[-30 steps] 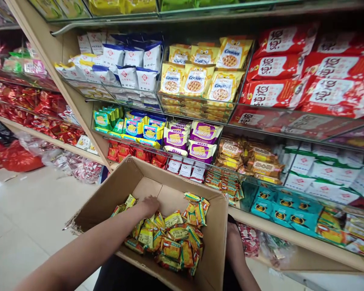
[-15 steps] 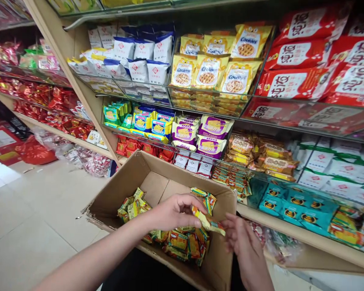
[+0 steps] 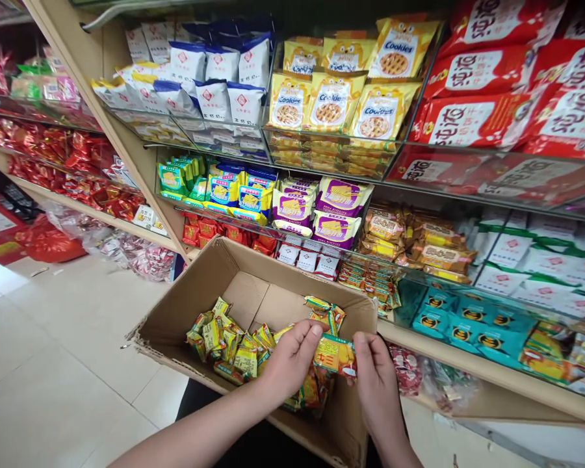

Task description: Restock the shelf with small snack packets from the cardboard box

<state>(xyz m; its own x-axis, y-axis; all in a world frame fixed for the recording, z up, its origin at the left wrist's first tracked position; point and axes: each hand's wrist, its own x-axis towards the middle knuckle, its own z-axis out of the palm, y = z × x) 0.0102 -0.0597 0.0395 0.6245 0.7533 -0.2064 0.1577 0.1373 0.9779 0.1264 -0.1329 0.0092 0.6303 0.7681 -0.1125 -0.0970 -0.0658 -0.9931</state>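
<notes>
Head view: both hands pinch snack packet; label unreadable.

A second ago your left hand is deep among the loose packets in the cardboard box, and your right hand sits out of sight behind the box wall; half a second ago both rise with one yellow packet tilted between them; now you hold that packet flat, pinched at each end, and both hands sit lower and closer to the near rim.
</notes>
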